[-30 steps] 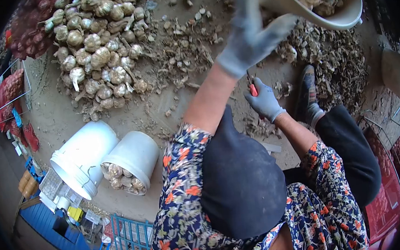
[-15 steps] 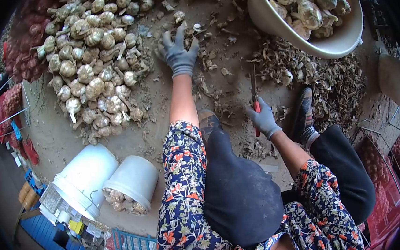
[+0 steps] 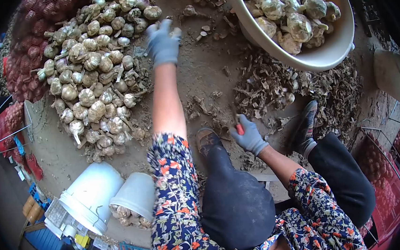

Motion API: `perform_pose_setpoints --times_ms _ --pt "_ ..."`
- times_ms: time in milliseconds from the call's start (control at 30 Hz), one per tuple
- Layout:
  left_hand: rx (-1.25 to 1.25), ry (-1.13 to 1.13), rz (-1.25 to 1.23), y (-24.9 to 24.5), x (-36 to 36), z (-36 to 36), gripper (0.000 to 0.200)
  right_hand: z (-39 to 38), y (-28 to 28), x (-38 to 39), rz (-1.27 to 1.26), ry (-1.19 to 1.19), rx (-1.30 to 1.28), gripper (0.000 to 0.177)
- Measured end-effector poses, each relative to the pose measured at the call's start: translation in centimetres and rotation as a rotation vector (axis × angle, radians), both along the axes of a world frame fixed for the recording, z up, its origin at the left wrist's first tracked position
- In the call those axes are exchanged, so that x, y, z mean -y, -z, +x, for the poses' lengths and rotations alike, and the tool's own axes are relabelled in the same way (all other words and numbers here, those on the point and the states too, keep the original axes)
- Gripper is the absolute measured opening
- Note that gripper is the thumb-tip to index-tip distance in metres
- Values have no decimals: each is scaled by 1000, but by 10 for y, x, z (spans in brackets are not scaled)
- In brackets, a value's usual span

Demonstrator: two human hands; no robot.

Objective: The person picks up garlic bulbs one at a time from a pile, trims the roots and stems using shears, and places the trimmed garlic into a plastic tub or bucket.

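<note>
In a grey glove, my left hand (image 3: 163,43) reaches to the right edge of a big heap of garlic bulbs (image 3: 94,81), fingers curled round a pale garlic bulb (image 3: 176,32) that shows beside the thumb. The glove is slightly blurred. Lower right, my gloved right hand (image 3: 249,135) is closed on a red-handled tool (image 3: 240,129). Its slim front part points away from me and looks foreshortened, with most of the handle hidden in the palm. Dry garlic trimmings (image 3: 272,84) lie on the ground beyond that hand.
A wide pale tub (image 3: 315,64) of garlic bulbs stands at the upper right. Two white buckets (image 3: 90,192) (image 3: 137,193) lie tipped at the lower left, one spilling garlic. Red mesh sacks (image 3: 32,53) flank the heap. My shoes (image 3: 207,141) rest among the trimmings.
My left hand has gone from spread fingers to curled round the bulb ahead of it. The right hand has turned the tool, so its long front part shows less. The view has shifted.
</note>
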State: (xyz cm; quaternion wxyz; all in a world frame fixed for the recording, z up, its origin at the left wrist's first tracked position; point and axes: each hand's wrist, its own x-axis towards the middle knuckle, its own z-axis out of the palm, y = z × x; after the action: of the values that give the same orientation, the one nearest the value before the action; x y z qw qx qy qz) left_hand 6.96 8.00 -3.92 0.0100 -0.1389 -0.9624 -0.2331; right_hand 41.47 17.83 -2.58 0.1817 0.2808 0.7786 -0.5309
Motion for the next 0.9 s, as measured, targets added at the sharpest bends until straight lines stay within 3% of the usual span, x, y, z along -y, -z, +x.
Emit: perform_pose_setpoints --times_ms 67,100,233,267,333,367,433,467,500,533,600,633,667,733,800,833,867,900 --pt "288 182 -511 1 -23 -11 43 -17 -2 3 -2 -109 33 34" --pt "277 174 -516 -2 -31 -19 43 -20 -2 3 -13 -100 3 37" --pt "219 163 -98 -9 -68 -42 50 -29 -3 -2 -18 -45 71 41" --pt "223 160 -104 -8 -79 -39 50 -35 0 -4 -24 -48 74 41" --pt "309 287 -418 3 -95 -39 53 -49 8 -8 -122 -233 154 43" --pt "302 285 -424 5 -98 -38 53 -57 11 -9 -163 -295 157 45" --pt "294 44 -207 14 -99 -35 55 -69 20 -10 -174 -332 136 45" --pt "289 48 -215 21 -97 -41 55 -72 25 -11 -181 -371 126 45" --pt "277 -119 187 41 -95 -53 48 -77 28 -12 -180 -328 159 45" --pt "263 -281 588 18 -96 -55 40 -74 31 -9 -188 -319 155 45" --pt "278 -70 978 -38 -117 -74 34 -70 34 -9 -138 -191 87 45" --pt "109 135 970 -53 -135 -95 20 -71 32 -10 -187 -201 158 43" --pt "116 130 968 -80 -151 -104 20 -71 30 -9 -190 -202 165 43" --pt "549 132 1328 -121 -182 -118 57 -71 26 -10 -199 -188 188 43" --pt "376 -85 1301 -97 -162 -161 60 -64 32 -14 -202 -152 144 43" --pt "448 -162 1142 -81 -125 -181 67 -57 35 -18 -205 -118 107 43" --pt "-54 -321 1010 -53 -118 -172 22 -55 34 -23 -213 -108 104 43" --pt "25 -339 782 -63 -96 -141 33 -53 32 -30 -288 -43 132 43"
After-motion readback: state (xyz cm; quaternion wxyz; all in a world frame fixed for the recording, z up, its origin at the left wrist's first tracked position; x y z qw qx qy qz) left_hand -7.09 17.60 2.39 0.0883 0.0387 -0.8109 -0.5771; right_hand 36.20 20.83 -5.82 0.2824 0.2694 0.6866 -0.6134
